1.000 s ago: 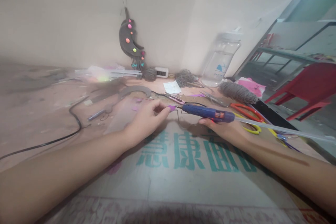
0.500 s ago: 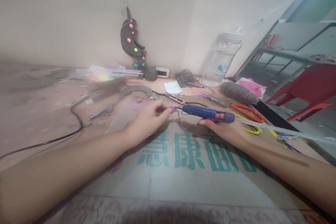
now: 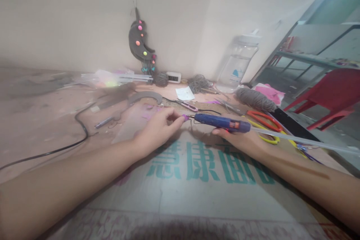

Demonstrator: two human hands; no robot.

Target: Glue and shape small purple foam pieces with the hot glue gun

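Well left of the blue plastic glue gun [image 3: 212, 120], a curving black cable [image 3: 81, 135] lies on the pinkish surface [image 3: 42, 120]. Nearer, but also left of and beyond the gun, a dark grey crescent ornament dotted with coloured balls [image 3: 135, 43] stands against the wall, with a flat grey crescent piece [image 3: 146, 96] in front of it. Just left of the gun, the left hand [image 3: 160, 129] pinches a small purple piece [image 3: 185, 117] between thumb and fingers, right at the gun's metal nozzle; whether piece and nozzle touch cannot be told. The right hand [image 3: 239, 138] holds the gun, its fingers closed about the tool and mostly hidden by it. Beyond the gun to the right stands a clear bottle with a white lid [image 3: 236, 65]; just right of the gun lie orange-handled scissors [image 3: 266, 119], with a grey yarn bundle [image 3: 256, 99] behind them.
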